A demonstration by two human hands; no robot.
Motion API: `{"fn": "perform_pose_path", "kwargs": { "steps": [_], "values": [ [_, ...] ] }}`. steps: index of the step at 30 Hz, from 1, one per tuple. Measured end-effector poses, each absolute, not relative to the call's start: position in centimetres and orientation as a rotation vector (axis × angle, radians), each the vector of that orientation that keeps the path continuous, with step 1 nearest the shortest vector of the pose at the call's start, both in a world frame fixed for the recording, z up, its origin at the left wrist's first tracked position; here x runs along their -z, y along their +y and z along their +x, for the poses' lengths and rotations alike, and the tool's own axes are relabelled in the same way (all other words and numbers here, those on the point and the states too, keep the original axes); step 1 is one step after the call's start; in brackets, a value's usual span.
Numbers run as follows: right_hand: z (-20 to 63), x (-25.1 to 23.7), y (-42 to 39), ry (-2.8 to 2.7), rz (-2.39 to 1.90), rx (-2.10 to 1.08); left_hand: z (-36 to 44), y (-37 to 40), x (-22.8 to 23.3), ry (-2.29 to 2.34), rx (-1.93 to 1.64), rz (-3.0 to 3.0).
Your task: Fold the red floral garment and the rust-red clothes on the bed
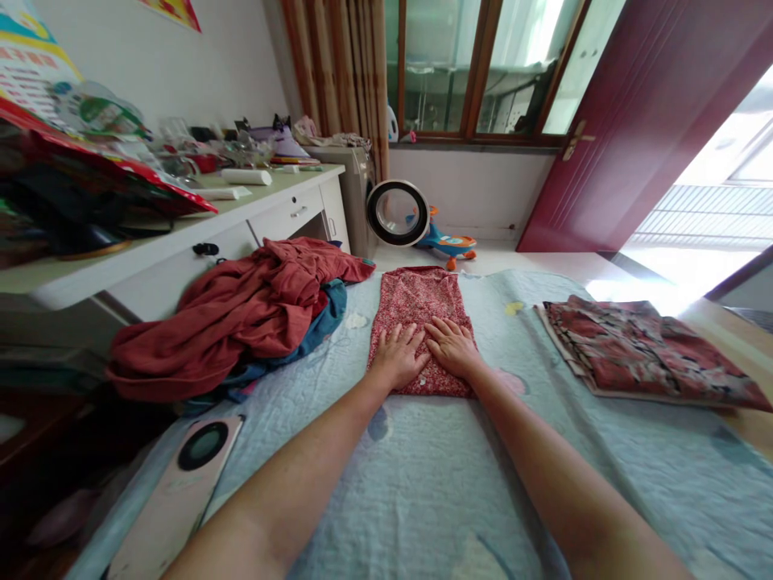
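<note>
A red garment with a fine white pattern (421, 294), folded into a rectangle, lies flat on the light blue bedspread (423, 475). My left hand (397, 354) rests palm down on its left half with the fingers spread. Beside it, my right hand (450, 346) presses flat on the right half, fingers stretched out. The two hands are close together at the garment's middle, and neither grips anything. A small white button-like spot shows near the garment's lower edge.
Left lies a heap of rust-red and blue clothes (259, 310), with a phone (181, 491) nearer me. A folded floral cloth (652, 350) lies on the right. Beyond stand a cluttered desk (223, 221), a washing machine with its round door open (398, 213) and a blue-orange ride-on toy (450, 242).
</note>
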State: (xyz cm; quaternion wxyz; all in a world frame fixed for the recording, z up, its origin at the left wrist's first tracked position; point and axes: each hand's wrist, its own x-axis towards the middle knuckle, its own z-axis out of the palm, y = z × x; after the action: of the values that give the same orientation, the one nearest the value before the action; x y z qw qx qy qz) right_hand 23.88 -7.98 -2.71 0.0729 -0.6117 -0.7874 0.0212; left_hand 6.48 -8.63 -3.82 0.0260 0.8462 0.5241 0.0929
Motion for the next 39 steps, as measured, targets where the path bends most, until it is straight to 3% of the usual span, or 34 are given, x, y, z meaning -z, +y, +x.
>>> {"fn": "perform_pose_path", "kwargs": {
  "steps": [39],
  "values": [
    [23.76,3.13,-7.91,-2.362,-1.856,-0.027,6.52,-8.70,4.21,1.640,-0.345,2.592]
  ]
}}
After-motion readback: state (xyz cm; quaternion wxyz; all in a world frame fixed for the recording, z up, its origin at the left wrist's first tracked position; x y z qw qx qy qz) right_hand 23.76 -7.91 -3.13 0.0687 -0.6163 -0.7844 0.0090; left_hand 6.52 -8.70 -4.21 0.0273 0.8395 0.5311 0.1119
